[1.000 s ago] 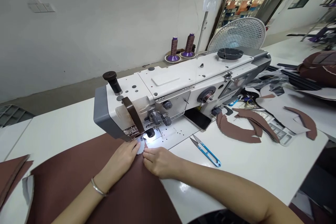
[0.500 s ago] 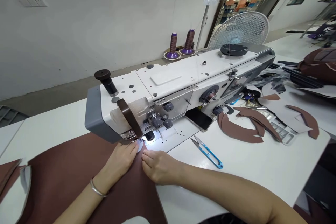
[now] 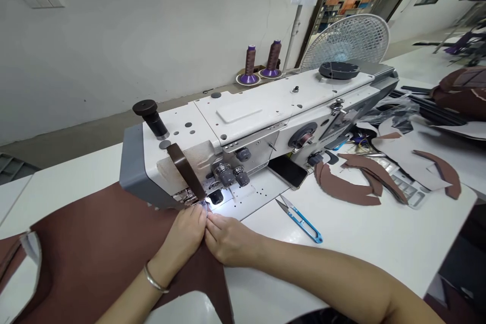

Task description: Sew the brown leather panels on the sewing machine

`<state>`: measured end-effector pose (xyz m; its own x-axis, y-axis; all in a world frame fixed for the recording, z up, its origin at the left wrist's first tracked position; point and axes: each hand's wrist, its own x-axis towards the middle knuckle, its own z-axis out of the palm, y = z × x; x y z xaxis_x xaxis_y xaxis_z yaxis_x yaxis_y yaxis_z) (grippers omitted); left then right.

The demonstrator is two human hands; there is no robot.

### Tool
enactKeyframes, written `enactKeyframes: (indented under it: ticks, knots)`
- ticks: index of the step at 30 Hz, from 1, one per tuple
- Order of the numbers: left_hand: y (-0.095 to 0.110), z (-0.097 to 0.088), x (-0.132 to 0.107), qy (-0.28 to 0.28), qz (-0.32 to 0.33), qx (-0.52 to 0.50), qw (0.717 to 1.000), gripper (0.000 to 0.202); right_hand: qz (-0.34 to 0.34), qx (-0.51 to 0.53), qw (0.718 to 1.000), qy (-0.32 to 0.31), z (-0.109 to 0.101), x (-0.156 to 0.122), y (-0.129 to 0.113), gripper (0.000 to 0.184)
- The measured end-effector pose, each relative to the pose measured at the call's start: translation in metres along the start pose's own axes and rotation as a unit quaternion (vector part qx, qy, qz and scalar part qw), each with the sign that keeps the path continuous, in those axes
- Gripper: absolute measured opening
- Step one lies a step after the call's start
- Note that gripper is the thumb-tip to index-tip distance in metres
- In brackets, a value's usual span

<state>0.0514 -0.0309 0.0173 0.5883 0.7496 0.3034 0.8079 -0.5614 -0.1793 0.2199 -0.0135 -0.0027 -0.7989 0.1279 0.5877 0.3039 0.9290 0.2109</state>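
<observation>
I'm looking down on a white industrial sewing machine stretching across the tabletop, with a pedestal fan and two thread cones standing beyond it. On the right, cut brown pieces and blue-handled thread snips are lying on the tabletop. A large brown leather-like sheet is spreading over the near left, its long axis running from the presser foot toward me. Both hands are about equally near the foot, just on the near side of it: the left hand is on the sheet, the right hand at its right edge. Both are pressing down, but I can't tell whether they're pinching. Unlike the earlier frame, the fingertips are now closing almost together, hiding the sheet's corner.
</observation>
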Motion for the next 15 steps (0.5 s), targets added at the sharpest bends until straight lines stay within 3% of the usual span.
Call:
enactKeyframes:
  ticks: [7, 11, 15]
  knots:
    - [0.006, 0.002, -0.001, 0.008, -0.056, 0.030, 0.998, 0.020, 0.001, 0.008, 1.000, -0.021, 0.000, 0.000, 0.000, 0.021]
    - [-0.003, 0.004, -0.006, 0.026, -0.066, 0.092, 0.993, 0.026, -0.025, -0.025, 0.999, 0.009, -0.010, -0.004, -0.008, 0.020]
    - [-0.016, 0.006, -0.009, 0.078, -0.010, 0.105, 0.991, 0.035, -0.033, -0.026, 0.999, 0.026, -0.014, -0.005, -0.014, 0.020]
